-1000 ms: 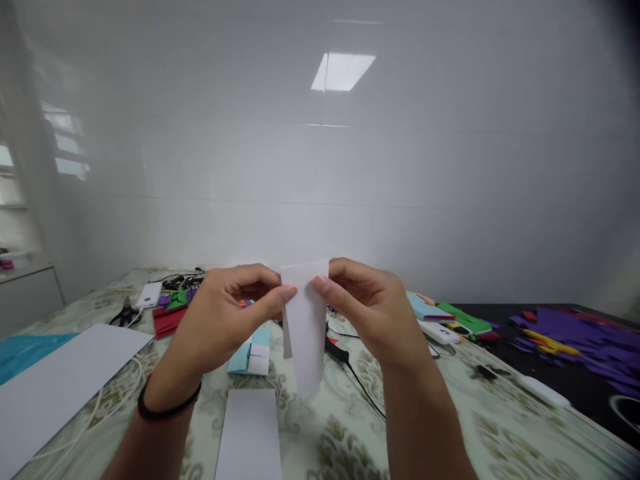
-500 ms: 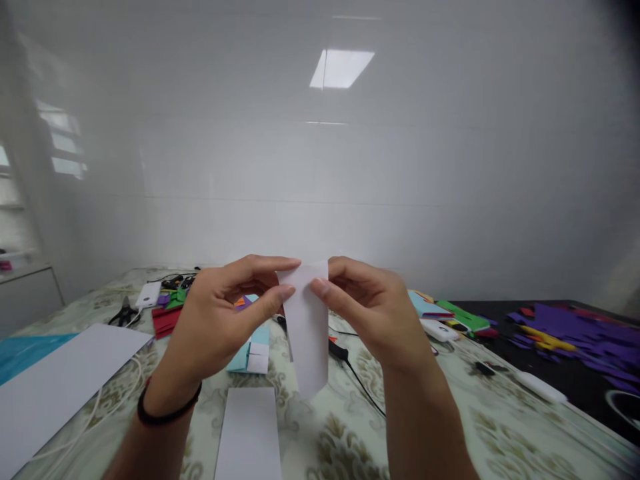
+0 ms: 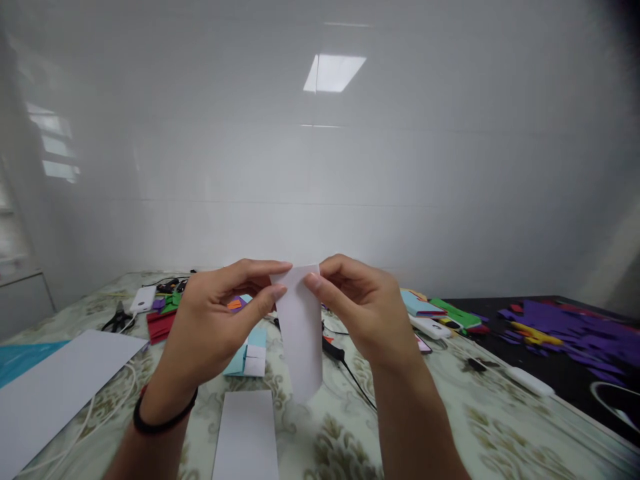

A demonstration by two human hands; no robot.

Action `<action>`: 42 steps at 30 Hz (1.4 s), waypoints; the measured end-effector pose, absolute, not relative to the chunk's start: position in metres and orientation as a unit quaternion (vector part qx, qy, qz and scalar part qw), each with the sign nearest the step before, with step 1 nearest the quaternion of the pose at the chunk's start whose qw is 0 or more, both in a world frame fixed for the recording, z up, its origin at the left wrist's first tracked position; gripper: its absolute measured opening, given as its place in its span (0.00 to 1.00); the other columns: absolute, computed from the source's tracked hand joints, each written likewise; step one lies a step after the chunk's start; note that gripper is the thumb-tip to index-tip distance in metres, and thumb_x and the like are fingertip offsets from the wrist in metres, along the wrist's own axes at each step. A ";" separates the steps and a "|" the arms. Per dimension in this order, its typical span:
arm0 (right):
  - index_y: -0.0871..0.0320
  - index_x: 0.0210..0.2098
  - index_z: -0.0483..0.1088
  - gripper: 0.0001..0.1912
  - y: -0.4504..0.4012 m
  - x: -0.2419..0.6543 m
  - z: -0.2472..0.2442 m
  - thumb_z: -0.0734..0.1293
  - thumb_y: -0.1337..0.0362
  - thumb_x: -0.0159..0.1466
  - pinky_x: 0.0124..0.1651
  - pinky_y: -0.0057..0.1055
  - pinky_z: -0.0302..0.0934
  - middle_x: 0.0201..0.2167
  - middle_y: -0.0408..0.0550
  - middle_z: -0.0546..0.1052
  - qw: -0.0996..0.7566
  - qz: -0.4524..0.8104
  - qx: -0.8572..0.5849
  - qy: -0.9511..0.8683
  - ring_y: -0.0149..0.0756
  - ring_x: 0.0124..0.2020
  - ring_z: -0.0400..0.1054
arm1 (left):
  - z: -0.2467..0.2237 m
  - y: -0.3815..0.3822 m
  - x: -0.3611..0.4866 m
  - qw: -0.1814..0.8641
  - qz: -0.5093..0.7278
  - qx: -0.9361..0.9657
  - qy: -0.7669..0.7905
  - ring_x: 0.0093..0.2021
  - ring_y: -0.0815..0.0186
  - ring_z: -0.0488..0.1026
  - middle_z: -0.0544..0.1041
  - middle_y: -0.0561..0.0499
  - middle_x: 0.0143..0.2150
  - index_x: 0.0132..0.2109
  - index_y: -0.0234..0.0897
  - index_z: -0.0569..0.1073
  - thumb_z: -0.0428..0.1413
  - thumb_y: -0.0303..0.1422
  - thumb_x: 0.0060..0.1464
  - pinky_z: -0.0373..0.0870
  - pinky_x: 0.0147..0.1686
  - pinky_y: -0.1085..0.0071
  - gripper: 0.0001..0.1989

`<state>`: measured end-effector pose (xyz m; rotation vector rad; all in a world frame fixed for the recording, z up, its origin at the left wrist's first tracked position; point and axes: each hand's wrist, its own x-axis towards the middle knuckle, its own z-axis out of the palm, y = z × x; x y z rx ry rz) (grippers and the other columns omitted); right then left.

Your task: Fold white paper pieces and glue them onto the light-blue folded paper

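Note:
A narrow strip of white paper (image 3: pixel 302 340) hangs upright between my hands, its lower end curving. My left hand (image 3: pixel 225 310) pinches its top left edge between thumb and index finger. At the top right corner my right hand (image 3: pixel 357 303) grips it, thumb in front and fingers behind. Below the hands a white paper rectangle (image 3: pixel 246 433) lies on the patterned tablecloth (image 3: pixel 340 440). Just behind that, partly covered by my left hand, sits a light blue folded paper piece (image 3: pixel 250 353) with a white part.
To the left are a large white sheet (image 3: pixel 70 387), a blue sheet (image 3: pixel 27 360), black-handled pliers (image 3: pixel 119 319) and red paper (image 3: pixel 161 325). A black-handled tool with a cord (image 3: pixel 334 350) lies centrally. Purple scraps (image 3: pixel 565 327) and yellow scissors (image 3: pixel 535 335) are at right.
The view has shifted slightly, so my hands and the strip appear a little further left. Both hands keep their hold on the strip.

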<state>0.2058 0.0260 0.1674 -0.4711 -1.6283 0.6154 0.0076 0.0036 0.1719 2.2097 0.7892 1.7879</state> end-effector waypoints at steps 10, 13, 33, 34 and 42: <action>0.55 0.31 0.78 0.10 0.027 0.204 0.167 0.73 0.58 0.67 0.37 0.28 0.66 0.29 0.42 0.79 0.646 0.259 -0.200 -0.690 0.31 0.32 0.72 | 0.172 0.005 0.007 0.111 0.600 0.748 0.261 0.31 0.73 0.79 0.83 0.56 0.34 0.49 0.48 0.84 0.66 0.28 0.60 0.78 0.34 0.79 0.11; 0.55 0.30 0.77 0.11 0.026 0.204 0.168 0.73 0.58 0.67 0.37 0.27 0.66 0.28 0.41 0.78 0.641 0.265 -0.202 -0.692 0.30 0.31 0.71 | 0.172 0.005 0.007 0.116 0.603 0.744 0.262 0.30 0.73 0.79 0.82 0.56 0.32 0.48 0.46 0.84 0.65 0.28 0.60 0.78 0.33 0.79 0.10; 0.58 0.24 0.75 0.18 0.045 0.209 0.171 0.76 0.51 0.60 0.28 0.27 0.59 0.21 0.41 0.71 0.574 0.331 -0.270 -0.699 0.28 0.24 0.60 | 0.174 0.016 0.012 0.331 0.519 0.722 0.315 0.33 0.64 0.83 0.83 0.51 0.31 0.43 0.36 0.80 0.65 0.32 0.57 0.82 0.35 0.72 0.07; 0.58 0.24 0.76 0.17 0.046 0.209 0.171 0.75 0.51 0.60 0.28 0.28 0.59 0.21 0.42 0.72 0.576 0.328 -0.273 -0.698 0.29 0.24 0.61 | 0.175 0.016 0.012 0.329 0.502 0.733 0.320 0.32 0.63 0.83 0.83 0.49 0.31 0.37 0.35 0.80 0.64 0.33 0.58 0.82 0.34 0.71 0.05; 0.58 0.25 0.75 0.17 0.046 0.210 0.172 0.77 0.52 0.58 0.29 0.27 0.58 0.22 0.40 0.71 0.538 0.333 -0.283 -0.721 0.28 0.24 0.61 | 0.180 0.016 0.013 0.265 0.528 0.723 0.359 0.26 0.65 0.80 0.80 0.52 0.23 0.27 0.36 0.78 0.64 0.32 0.57 0.81 0.28 0.74 0.11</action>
